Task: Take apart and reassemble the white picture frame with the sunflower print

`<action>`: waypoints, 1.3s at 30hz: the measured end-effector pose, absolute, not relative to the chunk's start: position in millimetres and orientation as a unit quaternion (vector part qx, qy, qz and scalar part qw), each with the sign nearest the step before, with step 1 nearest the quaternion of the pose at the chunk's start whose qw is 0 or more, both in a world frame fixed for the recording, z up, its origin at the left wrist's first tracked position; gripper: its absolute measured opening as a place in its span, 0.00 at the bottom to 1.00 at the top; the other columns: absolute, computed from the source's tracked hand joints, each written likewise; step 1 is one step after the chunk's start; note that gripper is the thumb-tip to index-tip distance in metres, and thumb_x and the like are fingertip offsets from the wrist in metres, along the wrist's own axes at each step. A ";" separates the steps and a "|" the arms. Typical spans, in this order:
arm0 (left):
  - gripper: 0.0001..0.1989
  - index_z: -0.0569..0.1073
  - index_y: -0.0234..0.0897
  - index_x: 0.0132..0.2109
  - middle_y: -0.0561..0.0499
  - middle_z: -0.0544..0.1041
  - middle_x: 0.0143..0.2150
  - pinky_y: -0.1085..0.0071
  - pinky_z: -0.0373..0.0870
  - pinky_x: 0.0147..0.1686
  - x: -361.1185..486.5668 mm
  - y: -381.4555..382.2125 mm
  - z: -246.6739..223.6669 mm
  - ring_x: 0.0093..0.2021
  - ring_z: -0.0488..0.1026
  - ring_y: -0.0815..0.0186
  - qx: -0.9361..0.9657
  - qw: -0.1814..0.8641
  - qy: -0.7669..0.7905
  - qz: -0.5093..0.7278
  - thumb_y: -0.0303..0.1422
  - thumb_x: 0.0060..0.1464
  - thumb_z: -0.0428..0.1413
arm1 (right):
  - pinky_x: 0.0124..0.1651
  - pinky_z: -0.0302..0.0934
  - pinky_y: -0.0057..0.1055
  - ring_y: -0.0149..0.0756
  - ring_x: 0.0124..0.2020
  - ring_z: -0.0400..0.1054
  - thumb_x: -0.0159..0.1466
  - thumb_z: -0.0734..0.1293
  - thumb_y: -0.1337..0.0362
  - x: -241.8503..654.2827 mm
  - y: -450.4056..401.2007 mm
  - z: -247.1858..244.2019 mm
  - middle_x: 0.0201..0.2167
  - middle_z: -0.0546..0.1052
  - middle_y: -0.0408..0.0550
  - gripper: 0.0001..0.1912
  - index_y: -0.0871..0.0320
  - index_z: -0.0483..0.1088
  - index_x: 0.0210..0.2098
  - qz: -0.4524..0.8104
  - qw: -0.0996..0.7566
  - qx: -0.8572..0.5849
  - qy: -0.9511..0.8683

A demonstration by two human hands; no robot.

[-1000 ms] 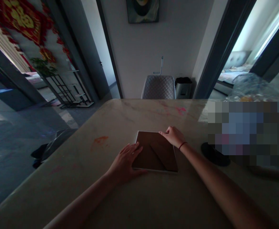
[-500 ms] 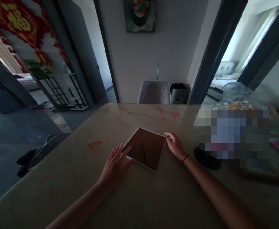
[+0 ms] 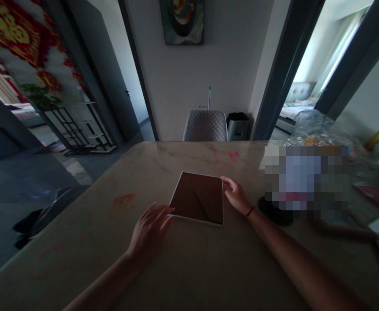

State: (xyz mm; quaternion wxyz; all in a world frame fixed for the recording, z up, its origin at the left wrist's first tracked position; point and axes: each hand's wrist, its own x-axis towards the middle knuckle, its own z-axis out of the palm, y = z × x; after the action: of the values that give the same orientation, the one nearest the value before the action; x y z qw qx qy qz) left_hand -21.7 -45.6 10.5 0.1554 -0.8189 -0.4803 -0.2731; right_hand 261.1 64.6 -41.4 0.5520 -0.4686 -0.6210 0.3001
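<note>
A flat, four-sided brown panel (image 3: 197,196) with a thin white rim lies on the table; its dark face has a diagonal line across it. I cannot make out whether it is a mirror, a frame or a shallow box. At its near left corner, my left hand (image 3: 150,224) rests with fingers stretched out, the fingertips touching the rim. My right hand (image 3: 236,196), with a thin dark band at the wrist, has its fingers bent around the far right corner and holds the edge there.
The stone-patterned table (image 3: 137,255) has orange and pink stains. To the right stand a black round base (image 3: 276,212), a blurred-out block (image 3: 301,181) and clear plastic wrapping (image 3: 315,125). A quilted chair (image 3: 206,126) and a bin (image 3: 238,125) are beyond the far edge.
The panel has turned on the table, so its near edge now runs nearly level across the view. My left hand has slid back from over its face to the corner. The view has shifted slightly.
</note>
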 end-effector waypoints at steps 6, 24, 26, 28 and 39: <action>0.13 0.73 0.40 0.44 0.49 0.78 0.42 0.63 0.71 0.41 -22.2 -46.5 9.6 0.41 0.75 0.61 -0.811 0.144 -0.506 -0.258 0.37 0.58 0.47 | 0.55 0.58 0.41 0.39 0.51 0.65 0.53 0.62 0.66 259.5 61.0 -33.4 0.49 0.71 0.53 0.18 0.58 0.67 0.45 0.356 0.596 -0.431 -0.576; 0.17 0.70 0.39 0.48 0.49 0.77 0.44 0.70 0.70 0.39 -49.5 -48.7 32.9 0.36 0.75 0.67 -0.822 0.343 -0.343 -0.297 0.26 0.49 0.58 | 0.47 0.62 0.39 0.37 0.43 0.68 0.55 0.64 0.63 250.6 36.9 -6.7 0.44 0.70 0.52 0.14 0.56 0.66 0.42 0.238 0.675 -0.420 -0.557; 0.14 0.71 0.39 0.45 0.49 0.78 0.43 0.70 0.70 0.38 -46.6 -50.0 34.3 0.35 0.75 0.67 -0.829 0.337 -0.329 -0.302 0.27 0.49 0.58 | 0.49 0.61 0.40 0.38 0.45 0.67 0.57 0.63 0.62 250.5 36.5 -6.8 0.46 0.70 0.53 0.15 0.57 0.66 0.44 0.237 0.666 -0.424 -0.566; 0.11 0.72 0.39 0.43 0.50 0.78 0.42 0.71 0.70 0.38 -41.4 -51.1 33.9 0.36 0.75 0.67 -0.843 0.318 -0.314 -0.299 0.27 0.50 0.58 | 0.50 0.60 0.41 0.40 0.46 0.67 0.58 0.61 0.60 250.9 37.7 -8.5 0.47 0.70 0.54 0.17 0.58 0.66 0.46 0.266 0.649 -0.441 -0.560; 0.14 0.75 0.40 0.29 0.54 0.78 0.28 0.70 0.69 0.34 -20.9 -40.0 16.7 0.30 0.74 0.66 -0.838 0.062 -0.485 -0.240 0.42 0.54 0.51 | 0.60 0.48 0.43 0.40 0.58 0.55 0.53 0.60 0.66 243.8 61.2 -38.3 0.54 0.67 0.50 0.23 0.56 0.67 0.49 0.284 0.527 -0.511 -0.616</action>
State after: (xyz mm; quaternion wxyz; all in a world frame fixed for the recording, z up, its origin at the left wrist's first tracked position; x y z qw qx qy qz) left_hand -20.9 -40.0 16.7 0.0620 -0.8384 -0.4853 -0.2403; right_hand 243.8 61.2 -38.3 0.5273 -0.5113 -0.6164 0.2839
